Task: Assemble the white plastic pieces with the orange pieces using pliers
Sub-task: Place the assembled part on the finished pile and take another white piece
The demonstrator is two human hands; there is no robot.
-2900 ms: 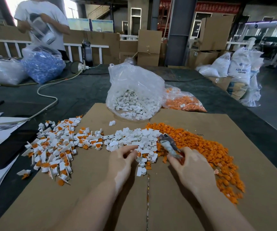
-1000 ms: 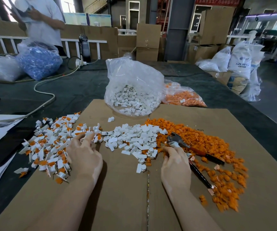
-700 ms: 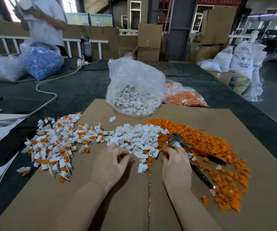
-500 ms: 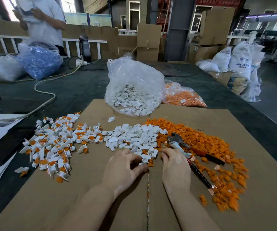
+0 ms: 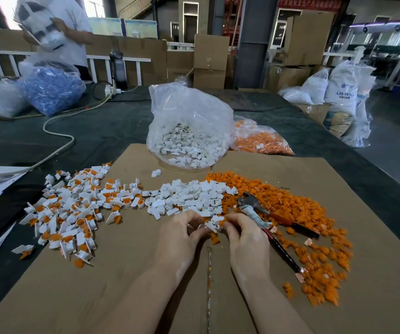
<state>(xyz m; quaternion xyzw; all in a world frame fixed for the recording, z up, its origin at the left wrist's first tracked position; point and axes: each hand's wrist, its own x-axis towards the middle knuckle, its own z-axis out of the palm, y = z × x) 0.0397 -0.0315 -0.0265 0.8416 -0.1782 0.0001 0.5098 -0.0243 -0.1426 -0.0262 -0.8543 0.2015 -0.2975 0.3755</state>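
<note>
- Brown cardboard sheet [image 5: 146, 285] covers a dark workshop table.
- Far left: a heap of assembled white-and-orange plastic pieces [image 5: 73, 213].
- Centre: loose white plastic pieces [image 5: 189, 196].
- Left hand [image 5: 179, 239] and right hand [image 5: 247, 239] meet, fingers curled, pinching a small white piece [image 5: 212, 226] between them.
- Just right: red-handled metal pliers [image 5: 266, 218] lie open on a spread of small orange plastic pieces [image 5: 290, 208].
</note>
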